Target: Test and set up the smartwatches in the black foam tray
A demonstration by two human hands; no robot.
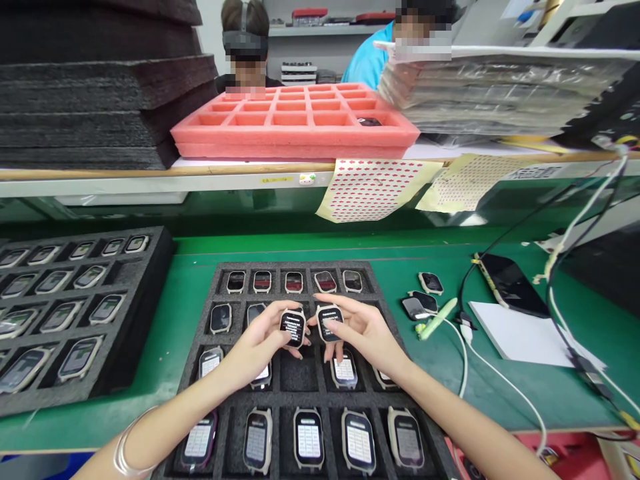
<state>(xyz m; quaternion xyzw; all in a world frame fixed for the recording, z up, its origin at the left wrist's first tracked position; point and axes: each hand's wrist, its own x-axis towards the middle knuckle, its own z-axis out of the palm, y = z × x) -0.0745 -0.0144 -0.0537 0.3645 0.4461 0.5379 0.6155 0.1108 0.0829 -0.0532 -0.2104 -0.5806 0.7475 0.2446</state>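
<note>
My left hand (260, 343) grips a smartwatch body (293, 325) with a lit screen, held face up above a black foam tray (225, 393). My right hand (363, 330) holds a second smartwatch body (329, 321) right beside it, fingers curled round its case. Both watches hover over the tray's middle rows. The tray's compartments hold several more watch bodies, some with bright screens in the near row (309, 439), some dark in the far row (294, 282).
Another black foam tray (125, 320) of watches lies at the left. Three loose watch bodies (423, 301), a green pen (439, 319), a phone (510, 285), white pad and cables sit at the right. A pink foam tray (295, 137) rests on the shelf; two people sit behind.
</note>
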